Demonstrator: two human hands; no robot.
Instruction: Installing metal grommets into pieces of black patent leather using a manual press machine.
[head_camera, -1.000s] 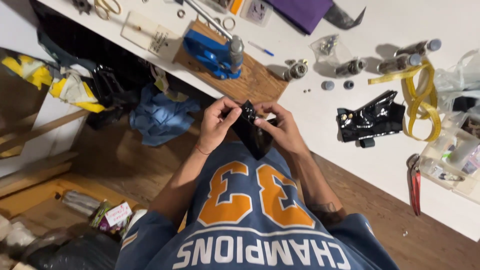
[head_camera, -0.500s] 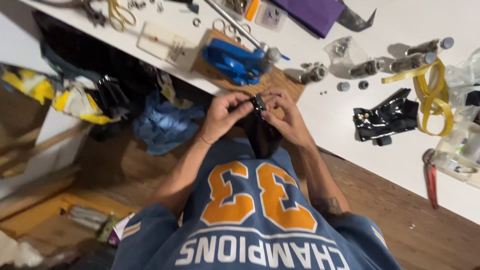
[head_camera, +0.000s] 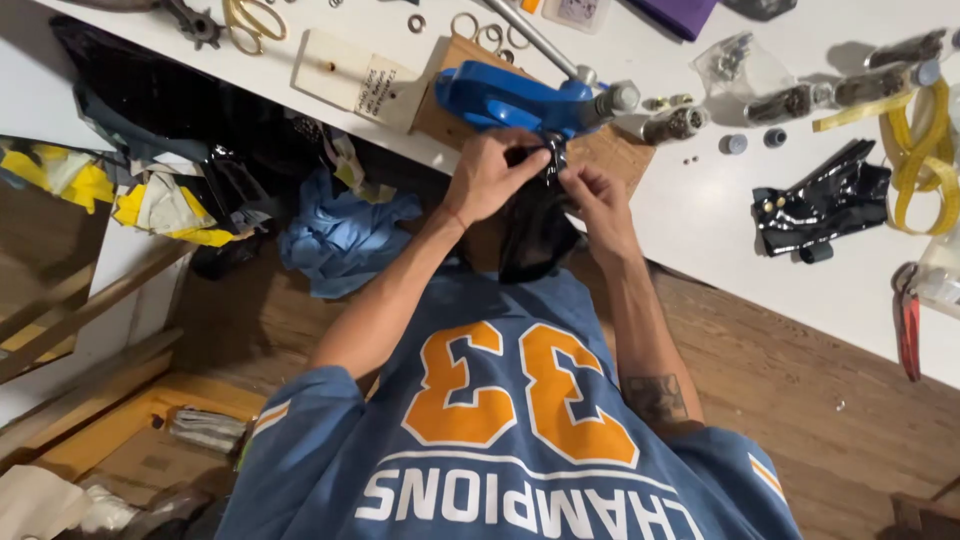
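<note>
My left hand (head_camera: 490, 175) and my right hand (head_camera: 597, 197) both pinch the top of a glossy black piece of material (head_camera: 530, 235) that hangs down between them. They hold it up against the front of a blue hand press (head_camera: 505, 98), just below its metal head (head_camera: 612, 100). The press stands on a wooden block (head_camera: 610, 160) at the near edge of the white table (head_camera: 700, 230). My fingers hide the top edge of the material.
On the table lie another glossy black piece (head_camera: 825, 200), a yellow tape measure (head_camera: 925, 150), small metal dies (head_camera: 672, 125), metal rings (head_camera: 470, 25), scissors (head_camera: 250, 15) and red-handled pliers (head_camera: 908, 325). Fabric scraps, blue (head_camera: 340, 240) and yellow (head_camera: 170, 205), hang under the table over a wooden floor.
Both hands have carried the black material forward from in front of my chest up to the blue press. The view has shifted toward the table edge.
</note>
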